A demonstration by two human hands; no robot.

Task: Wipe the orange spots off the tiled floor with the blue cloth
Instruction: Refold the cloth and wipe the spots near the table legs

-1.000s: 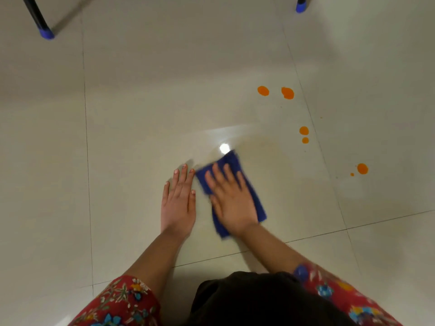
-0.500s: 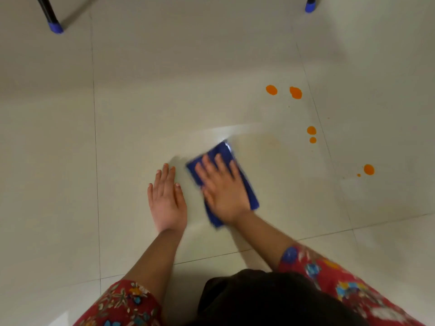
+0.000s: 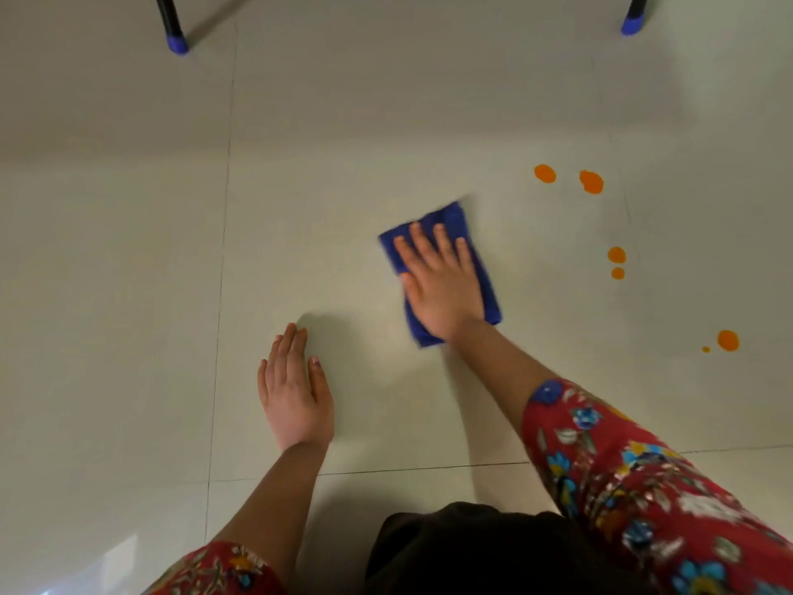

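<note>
A folded blue cloth point(image 3: 489, 272) lies flat on the pale tiled floor point(image 3: 128, 294). My right hand point(image 3: 437, 285) presses on it with straight, spread fingers. My left hand point(image 3: 294, 388) rests flat on the floor, down and to the left of the cloth. Several orange spots mark the tile to the right of the cloth: a pair at the top point(image 3: 545, 173) point(image 3: 592, 181), a smaller pair below point(image 3: 616, 254) point(image 3: 617, 273), and one spot farther right point(image 3: 727, 340) with a tiny dot point(image 3: 705, 349) beside it.
Two black furniture legs with blue feet stand at the top, one at the left point(image 3: 177, 44) and one at the right point(image 3: 632, 24). Grout lines point(image 3: 221, 272) run across the floor. My red floral sleeves point(image 3: 622, 461) fill the bottom edge.
My right hand has pushed the blue cloth forward and to the right, closer to the orange spots. My left hand now lies farther behind the cloth.
</note>
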